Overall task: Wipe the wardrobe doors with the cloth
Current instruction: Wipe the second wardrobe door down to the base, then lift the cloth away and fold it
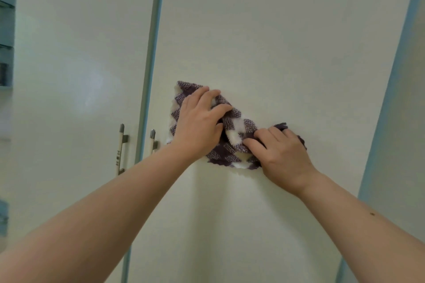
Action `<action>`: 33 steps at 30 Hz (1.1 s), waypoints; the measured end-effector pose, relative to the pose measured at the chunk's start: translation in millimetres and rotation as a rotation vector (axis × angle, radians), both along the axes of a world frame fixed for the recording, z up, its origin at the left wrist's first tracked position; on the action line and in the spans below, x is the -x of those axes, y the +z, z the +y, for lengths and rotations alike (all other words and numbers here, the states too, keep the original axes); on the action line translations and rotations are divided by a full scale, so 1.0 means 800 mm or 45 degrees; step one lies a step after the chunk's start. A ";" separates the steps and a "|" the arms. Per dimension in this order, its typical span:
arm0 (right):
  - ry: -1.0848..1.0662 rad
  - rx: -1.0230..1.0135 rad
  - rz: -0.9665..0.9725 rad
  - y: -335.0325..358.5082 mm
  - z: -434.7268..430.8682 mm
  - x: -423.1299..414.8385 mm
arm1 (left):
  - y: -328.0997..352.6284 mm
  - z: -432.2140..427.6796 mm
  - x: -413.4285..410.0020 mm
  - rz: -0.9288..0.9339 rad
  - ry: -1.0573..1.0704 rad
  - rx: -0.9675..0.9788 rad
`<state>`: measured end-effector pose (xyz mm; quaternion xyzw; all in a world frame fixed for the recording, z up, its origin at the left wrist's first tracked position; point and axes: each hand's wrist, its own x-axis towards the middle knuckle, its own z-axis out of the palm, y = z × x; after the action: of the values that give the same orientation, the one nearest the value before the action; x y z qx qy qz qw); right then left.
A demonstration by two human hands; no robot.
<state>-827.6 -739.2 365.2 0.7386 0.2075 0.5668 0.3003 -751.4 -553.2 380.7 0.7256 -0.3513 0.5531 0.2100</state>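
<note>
A purple-and-white checked cloth (236, 128) is pressed flat against the pale right-hand wardrobe door (276, 41). My left hand (200, 124) lies on the cloth's left part, fingers spread and curled into the fabric. My right hand (280, 151) grips the cloth's lower right part, fingers bunching it. Both forearms reach up from the bottom of the view. The left-hand wardrobe door (76, 53) stands beside it, split off by a teal strip (151, 53).
Two slim vertical door handles (120, 149) (152, 142) sit either side of the teal strip, just left of my left wrist. Teal shelves (7, 30) run along the far left edge. A teal border (395, 76) marks the right door's edge.
</note>
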 end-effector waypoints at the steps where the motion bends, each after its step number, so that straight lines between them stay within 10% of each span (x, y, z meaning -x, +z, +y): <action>1: 0.056 -0.060 0.054 0.000 0.004 0.004 | -0.001 0.003 0.001 -0.003 0.000 0.001; 8: 0.397 -0.671 0.167 0.012 0.032 0.034 | -0.012 0.025 0.020 0.088 -0.044 0.005; 15: 0.747 -1.351 0.747 0.039 0.061 0.054 | -0.016 0.044 0.059 1.604 -1.131 0.575; 20: 0.815 -1.396 1.069 0.037 0.069 0.064 | -0.038 0.075 0.075 2.186 -1.584 0.311; 33: 0.433 -1.237 1.289 0.006 0.071 0.051 | -0.063 0.075 0.096 2.217 -1.699 0.835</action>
<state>-868.6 -682.7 370.2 0.9182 0.1576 0.2224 -0.2874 -827.8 -493.5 330.4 0.4418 -0.2405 -0.2939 0.8128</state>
